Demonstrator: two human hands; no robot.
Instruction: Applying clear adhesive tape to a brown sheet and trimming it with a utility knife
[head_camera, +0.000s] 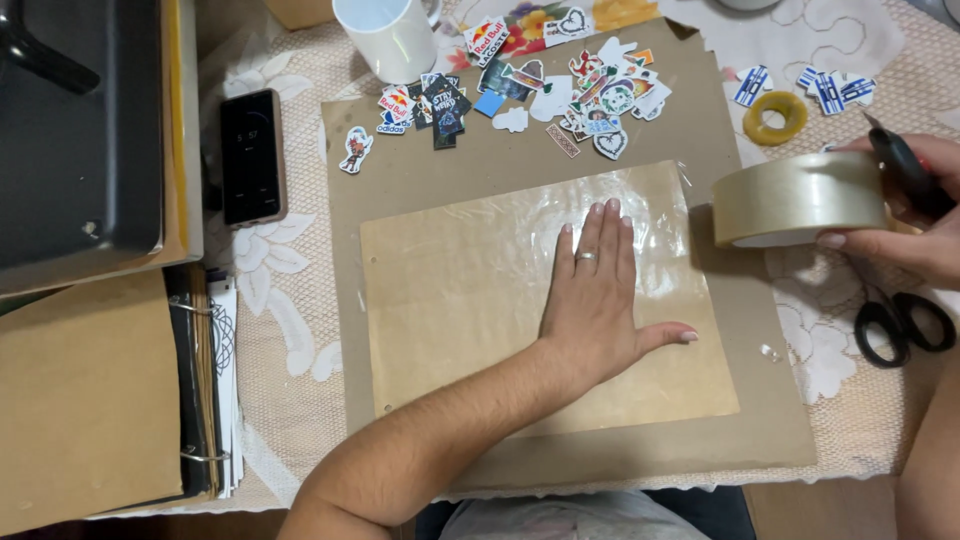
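My left hand (597, 292) lies flat, fingers together, on a tan paper sheet (470, 300) covered with shiny clear tape. That sheet rests on a larger brown cardboard sheet (420, 165). My right hand (915, 235) holds a wide roll of clear packing tape (795, 198) just off the sheet's right edge, together with a dark red-and-black tool (908, 172) gripped against the roll. A pile of small cut-out stickers (590, 85) lies on the cardboard's far edge.
Black scissors (905, 325) lie at the right on the lace tablecloth. A small yellow tape roll (775, 117) and more stickers (830, 90) sit far right. A phone (251, 155), white mug (398, 38), black case (80, 120) and binder (200, 390) stand left.
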